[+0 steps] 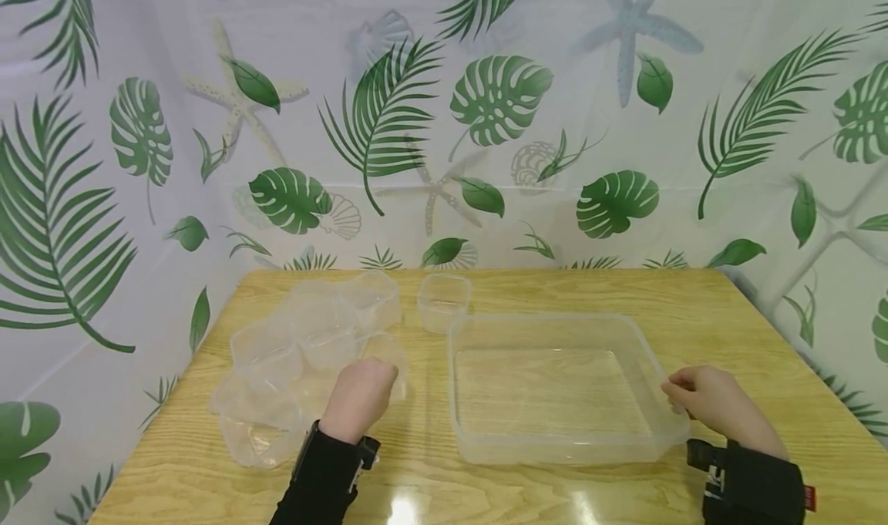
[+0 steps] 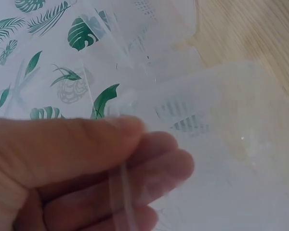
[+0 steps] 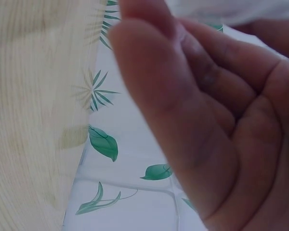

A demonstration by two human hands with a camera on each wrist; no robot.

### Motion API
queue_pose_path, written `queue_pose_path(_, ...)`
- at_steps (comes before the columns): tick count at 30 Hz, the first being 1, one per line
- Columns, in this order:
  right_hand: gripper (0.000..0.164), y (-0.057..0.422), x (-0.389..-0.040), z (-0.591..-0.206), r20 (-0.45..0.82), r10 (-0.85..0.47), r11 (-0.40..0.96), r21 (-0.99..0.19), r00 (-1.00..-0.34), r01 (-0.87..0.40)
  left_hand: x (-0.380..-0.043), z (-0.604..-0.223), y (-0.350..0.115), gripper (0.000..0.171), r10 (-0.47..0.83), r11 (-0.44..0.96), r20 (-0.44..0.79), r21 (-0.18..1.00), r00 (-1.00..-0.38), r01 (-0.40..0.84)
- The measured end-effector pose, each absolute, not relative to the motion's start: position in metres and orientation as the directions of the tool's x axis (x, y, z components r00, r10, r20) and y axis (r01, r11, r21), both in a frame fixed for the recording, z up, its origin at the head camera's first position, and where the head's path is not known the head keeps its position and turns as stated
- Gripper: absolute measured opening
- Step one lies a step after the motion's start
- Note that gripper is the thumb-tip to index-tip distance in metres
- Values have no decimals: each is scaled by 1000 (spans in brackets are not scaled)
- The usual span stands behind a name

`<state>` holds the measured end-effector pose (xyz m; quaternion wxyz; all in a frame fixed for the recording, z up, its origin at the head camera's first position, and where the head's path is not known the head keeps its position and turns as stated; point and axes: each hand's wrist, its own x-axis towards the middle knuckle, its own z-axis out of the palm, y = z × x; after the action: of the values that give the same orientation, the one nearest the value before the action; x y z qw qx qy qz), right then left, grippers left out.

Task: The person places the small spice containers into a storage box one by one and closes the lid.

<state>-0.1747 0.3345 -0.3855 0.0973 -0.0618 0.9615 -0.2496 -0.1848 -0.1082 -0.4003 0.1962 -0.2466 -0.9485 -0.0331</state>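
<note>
A large clear rectangular plastic box stands on the table, open side up. My right hand is at its right side, with thumb and forefinger pinching the rim; in the right wrist view the hand hides most of that contact. On the left, my left hand pinches the edge of a small clear plastic container. Close up in the left wrist view, the thumb and fingers lie on either side of that thin wall. Several similar small containers cluster around this hand.
One small clear container sits apart, behind the large box's left corner. Another lies tilted at the front left. The wooden table ends at a leaf-printed curtain behind and along both sides.
</note>
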Motion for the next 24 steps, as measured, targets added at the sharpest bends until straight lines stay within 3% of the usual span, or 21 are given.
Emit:
queue_pose_path(16, 31, 334, -173, -388, -169, -168, 865, -498, -971, -63, -176, -386, -100, 38, 465, 865, 451, -50, -761, 499)
queue_pose_path(24, 38, 333, -176, -387, -166, -181, 867, -492, -969, -78, -175, -353, -84, 34, 518, 832, 518, -124, -680, 540)
